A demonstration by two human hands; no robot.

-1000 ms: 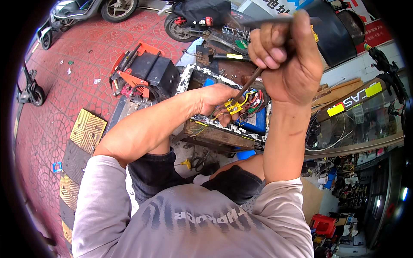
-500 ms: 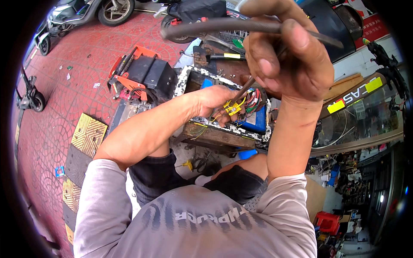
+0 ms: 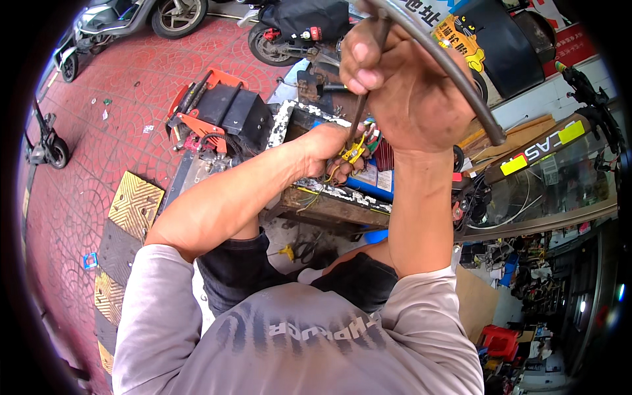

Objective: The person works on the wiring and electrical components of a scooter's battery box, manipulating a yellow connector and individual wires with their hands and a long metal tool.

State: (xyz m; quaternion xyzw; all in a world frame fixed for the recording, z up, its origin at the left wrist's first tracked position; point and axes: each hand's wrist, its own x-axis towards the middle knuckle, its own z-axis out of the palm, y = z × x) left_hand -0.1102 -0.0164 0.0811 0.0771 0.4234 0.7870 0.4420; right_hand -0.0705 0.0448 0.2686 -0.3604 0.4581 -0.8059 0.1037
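Note:
My right hand [image 3: 424,99] is raised above the work, its fingers curled round the upper shaft of a dark T-handle wrench [image 3: 454,69]. The tool's long crossbar slants from the top edge down to the right of that hand, and its thin shaft points down. The shaft's tip meets a yellow connector-like part [image 3: 355,151], though the exact contact is too small to make out. With fingers closed, my left hand [image 3: 326,146] grips the yellow part from the left; thin wires run beside it. Below lies a blue battery pack [image 3: 374,181], partly covered by my right forearm.
The work sits over an open box frame [image 3: 280,125] with flaking white paint. Left of it stands a black case with orange brackets [image 3: 227,108]. A glass counter [image 3: 559,178] with a bike frame tube over it is at right. Parked scooters [image 3: 178,16] line the far side.
The wrench's crossbar has swung from nearly level to a steep slant. My right hand has turned and shifted left. My left hand stays nearly in place on the yellow part.

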